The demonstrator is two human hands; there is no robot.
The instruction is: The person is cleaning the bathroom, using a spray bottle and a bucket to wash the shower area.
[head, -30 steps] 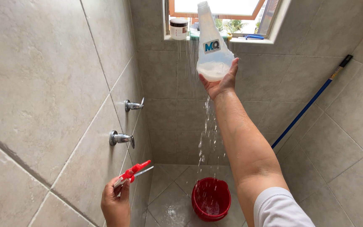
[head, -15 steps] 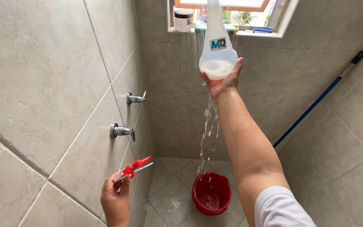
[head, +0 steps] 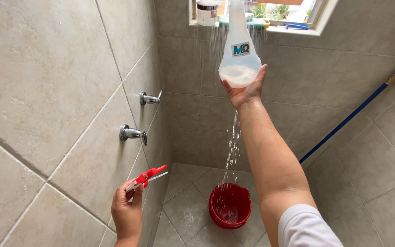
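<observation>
Right hand [head: 244, 91] is up high, palm and fingers cupped under the base of the bottle [head: 238, 50], holding it upright in the falling shower water just below the window sill [head: 298, 31]. A little cloudy liquid sits in the bottom of the bottle. Water streams off the hand and drops into the red bucket [head: 229, 206], which stands on the shower floor [head: 184, 215] close to the back wall. Left hand [head: 126, 212] is low, beside the left wall, fingers pinched on the red sprayer head [head: 145, 177], its thin tube pointing right. Two chrome taps [head: 133, 133] stick out of the left wall above that hand. A jar [head: 206, 11] sits on the sill, and a blue pole [head: 357, 107] leans on the right wall.
</observation>
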